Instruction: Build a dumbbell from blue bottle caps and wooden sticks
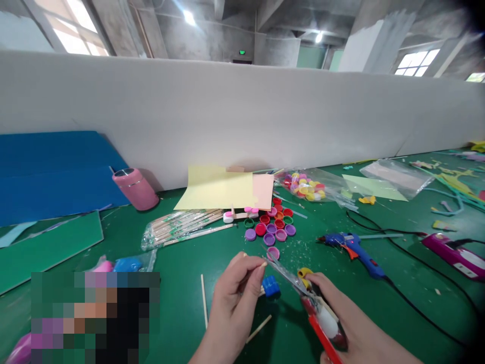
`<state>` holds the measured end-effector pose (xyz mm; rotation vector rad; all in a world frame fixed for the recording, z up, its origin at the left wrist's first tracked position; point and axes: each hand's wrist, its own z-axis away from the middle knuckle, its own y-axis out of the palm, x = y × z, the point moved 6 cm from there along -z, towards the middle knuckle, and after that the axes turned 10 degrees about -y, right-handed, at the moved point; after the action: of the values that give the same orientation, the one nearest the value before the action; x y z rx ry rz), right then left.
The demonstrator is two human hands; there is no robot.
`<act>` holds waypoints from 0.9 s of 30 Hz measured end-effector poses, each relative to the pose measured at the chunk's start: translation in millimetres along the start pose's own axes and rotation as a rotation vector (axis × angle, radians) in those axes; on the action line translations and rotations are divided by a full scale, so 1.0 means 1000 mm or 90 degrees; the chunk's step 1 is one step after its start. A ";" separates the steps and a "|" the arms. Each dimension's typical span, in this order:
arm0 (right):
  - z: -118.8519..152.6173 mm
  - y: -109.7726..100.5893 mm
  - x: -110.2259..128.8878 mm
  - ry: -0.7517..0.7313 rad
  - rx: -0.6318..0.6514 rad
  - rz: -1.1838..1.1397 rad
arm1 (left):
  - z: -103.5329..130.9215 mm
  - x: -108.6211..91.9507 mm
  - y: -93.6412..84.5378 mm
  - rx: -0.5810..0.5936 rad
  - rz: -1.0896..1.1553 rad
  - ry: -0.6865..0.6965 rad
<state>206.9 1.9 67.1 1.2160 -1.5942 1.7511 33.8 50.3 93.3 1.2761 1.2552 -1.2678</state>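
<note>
My left hand [237, 298] is closed in a pinch, thumb and index finger together around a small pale piece at their tips. Just right of it, my right hand [341, 313] grips red-handled scissors [312, 318], whose blades point up and left towards the left fingertips. Something yellow [304, 275] sits by the right index finger. Blue caps [271, 287] lie beside my left hand, with a stick end next to them. One wooden stick [259, 328] rests between the hands, another [204, 301] left of my left hand.
Coloured bottle caps [270, 227] lie ahead, near bagged sticks [185, 227], yellow paper [217, 188] and a bag of caps [305, 186]. At right are a blue glue gun [356, 247], its black cable and a purple tool [452, 255]. A pink flask [136, 189] stands left.
</note>
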 end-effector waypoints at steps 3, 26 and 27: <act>0.000 -0.002 0.006 -0.002 -0.008 0.013 | 0.001 0.000 0.000 -0.004 -0.028 0.027; -0.009 0.009 0.007 0.021 0.077 -0.031 | 0.006 -0.001 0.004 0.016 -0.187 0.153; -0.009 0.010 0.007 0.025 0.088 -0.032 | 0.006 -0.001 0.004 0.017 -0.195 0.164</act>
<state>192.2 7.3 68.0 1.2661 -1.4277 1.8680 37.5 43.9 94.1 1.3338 1.6732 -1.3663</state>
